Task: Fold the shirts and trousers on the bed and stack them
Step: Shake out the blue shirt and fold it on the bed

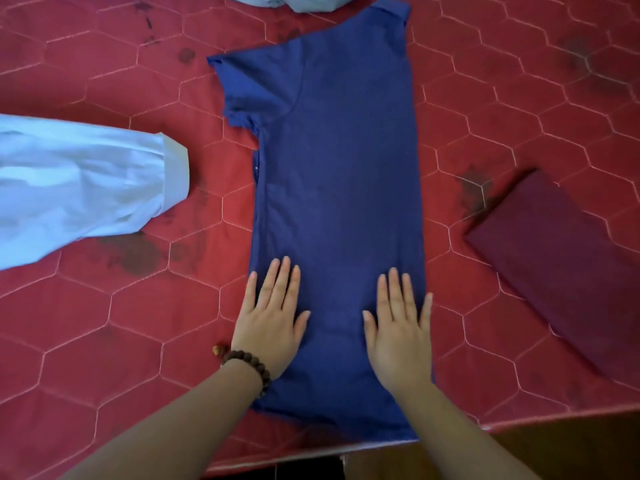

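Blue shirt (337, 188) lies flat lengthwise on red bed cover (104, 323), folded w/ one sleeve out to the left, hem at near edge. Left hand (273, 323) & right hand (398, 334) both flat, fingers straight, pressing its lower part, side by side. Light blue garment (79, 185) well left; folded maroon piece (561, 265) right, apart from shirt.

A half-folded T-shirt (339, 202) lies lengthwise mid-bed (104, 323), hem near, collar far. Both hands rest flat on its near end, left hand (273, 320) and right hand (398, 330) side by side. A trouser leg (79, 188) lies left, a folded garment (568, 268) right, another garment (287, 1) at the far edge.
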{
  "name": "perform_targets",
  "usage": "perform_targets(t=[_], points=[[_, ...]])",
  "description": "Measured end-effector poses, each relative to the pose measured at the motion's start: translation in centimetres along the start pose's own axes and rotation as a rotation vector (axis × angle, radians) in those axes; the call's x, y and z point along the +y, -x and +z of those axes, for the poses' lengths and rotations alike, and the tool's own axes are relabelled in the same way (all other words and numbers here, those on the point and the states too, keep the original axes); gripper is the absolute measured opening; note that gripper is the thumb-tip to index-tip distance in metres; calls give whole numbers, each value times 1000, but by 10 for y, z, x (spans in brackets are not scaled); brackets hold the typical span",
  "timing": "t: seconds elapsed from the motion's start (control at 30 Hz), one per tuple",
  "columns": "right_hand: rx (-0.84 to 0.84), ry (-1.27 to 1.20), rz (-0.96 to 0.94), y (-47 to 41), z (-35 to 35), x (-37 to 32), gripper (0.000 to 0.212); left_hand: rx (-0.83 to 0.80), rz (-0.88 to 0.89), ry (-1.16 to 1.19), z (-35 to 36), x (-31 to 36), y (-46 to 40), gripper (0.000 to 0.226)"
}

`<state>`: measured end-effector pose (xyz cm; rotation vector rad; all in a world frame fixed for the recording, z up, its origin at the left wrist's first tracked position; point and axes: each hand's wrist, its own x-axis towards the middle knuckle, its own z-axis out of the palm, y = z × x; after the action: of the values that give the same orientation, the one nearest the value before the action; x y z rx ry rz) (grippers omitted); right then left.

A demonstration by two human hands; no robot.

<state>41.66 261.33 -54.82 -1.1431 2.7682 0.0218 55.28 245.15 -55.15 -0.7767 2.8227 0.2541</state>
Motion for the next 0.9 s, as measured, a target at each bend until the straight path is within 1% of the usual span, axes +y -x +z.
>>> perform_targets(t=[0.1,0.13,0.17,0.27,0.37,0.43,0.5,0.6,0.8,0.9], points=[[-49,-25,-211,25,7,-30,60,-13,113,35,8,24,22,63],[-62,-20,-232,32,9,-31,61,-22,118,37,10,26,30,62],[-77,-11,-208,38,10,-25,62,-33,98,38,12,25,37,62],[-116,26,-50,55,7,9,68,-50,3,40,14,11,56,65],[-171,52,-40,63,-3,28,68,-78,-48,40,9,6,64,68],[-165,31,-42,55,-12,23,67,-86,-86,49,0,8,59,70],[-149,0,-55,35,-25,12,65,-82,-134,59,-14,7,45,71],[-146,-34,-125,-13,-45,-12,61,-58,-178,69,-37,-8,11,72],[-159,-20,-264,-135,-76,-63,59,-32,-260,138,-79,-63,-74,74],[-150,-8,-339,-196,-82,-83,56,4,-336,232,-92,-85,-115,75]])
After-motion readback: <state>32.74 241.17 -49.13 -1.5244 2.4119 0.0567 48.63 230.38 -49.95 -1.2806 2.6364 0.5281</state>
